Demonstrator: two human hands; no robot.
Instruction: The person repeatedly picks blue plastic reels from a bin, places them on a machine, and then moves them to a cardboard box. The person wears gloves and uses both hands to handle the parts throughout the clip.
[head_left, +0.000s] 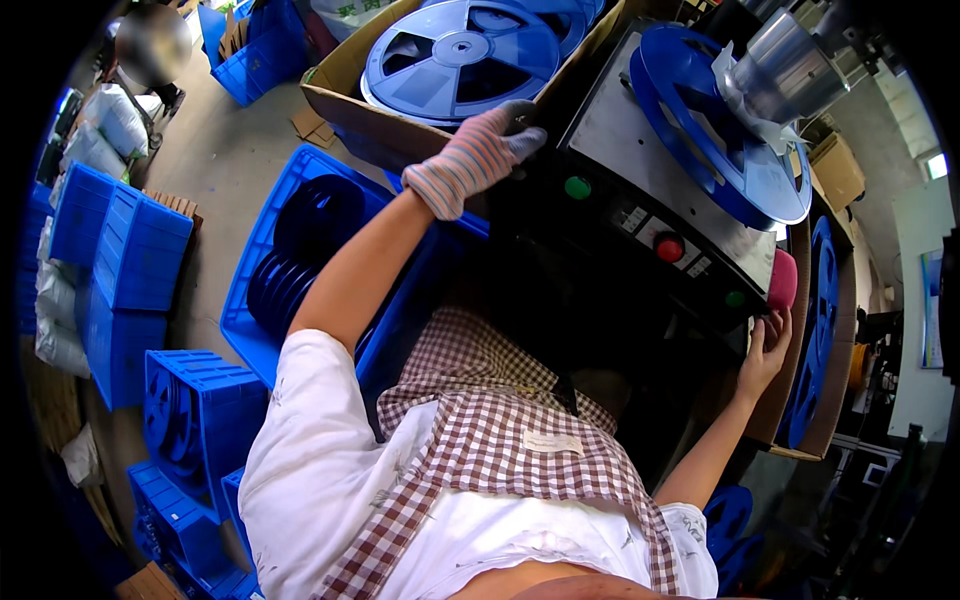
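My left hand (470, 160), in a striped knit glove with grey fingertips, is at the left front corner of a machine (640, 150) with a metal top. It is beside the rim of a cardboard box (400, 140) holding blue plastic reels (462, 60). Its fingers are apart, with nothing visible in them. My bare right hand (768, 345) is at the machine's right front corner, just below a pink rounded piece (783, 280) and near a green button (736, 298). Its fingers are apart. On the machine, a blue reel (720, 150) lies tilted under a shiny metal cylinder (785, 75).
A red button (668, 247) and a green button (577, 187) are on the machine's front. A blue crate (240, 290) of dark reels stands left of me. A second cardboard box (800, 400) with blue reels is at right. Blue crates (140, 240) are stacked far left.
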